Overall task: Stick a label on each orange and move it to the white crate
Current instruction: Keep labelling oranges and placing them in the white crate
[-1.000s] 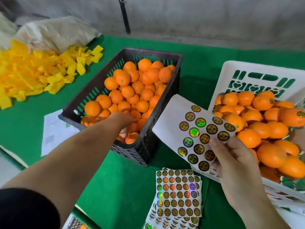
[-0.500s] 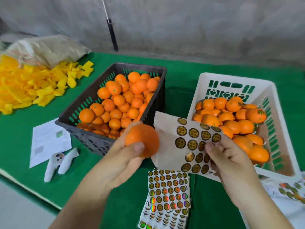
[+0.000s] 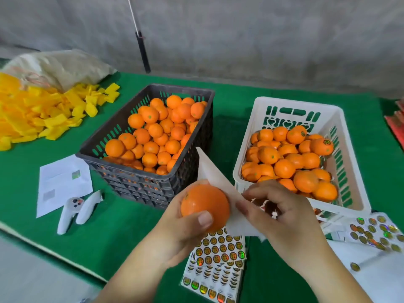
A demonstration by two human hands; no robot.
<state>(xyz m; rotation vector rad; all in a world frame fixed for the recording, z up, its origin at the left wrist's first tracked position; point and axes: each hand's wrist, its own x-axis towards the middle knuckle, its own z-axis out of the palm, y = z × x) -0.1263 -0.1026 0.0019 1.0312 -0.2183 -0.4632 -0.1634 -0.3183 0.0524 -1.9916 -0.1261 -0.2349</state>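
Note:
My left hand (image 3: 175, 232) grips one orange (image 3: 204, 204) in front of the black crate (image 3: 122, 171), thumb pressed on its near side. My right hand (image 3: 282, 217) holds a white label sheet (image 3: 216, 182), folded back so its blank side faces up; the fingers curl over its labelled side right beside the orange. The black crate is full of oranges (image 3: 157, 132). The white crate (image 3: 328, 114) on the right holds several oranges (image 3: 288, 162), some showing round labels.
Stacked label sheets (image 3: 218, 259) lie on the green cloth below my hands, and more sheets (image 3: 376, 235) at the right. Two white controllers (image 3: 76, 211) and a paper (image 3: 63, 182) lie left of the black crate. Yellow wrappers (image 3: 39, 114) and a sack (image 3: 59, 66) fill the far left.
My left hand lifted an orange out of the black crate and brought it toward me. My right hand folded the label sheet over and closed in beside the orange.

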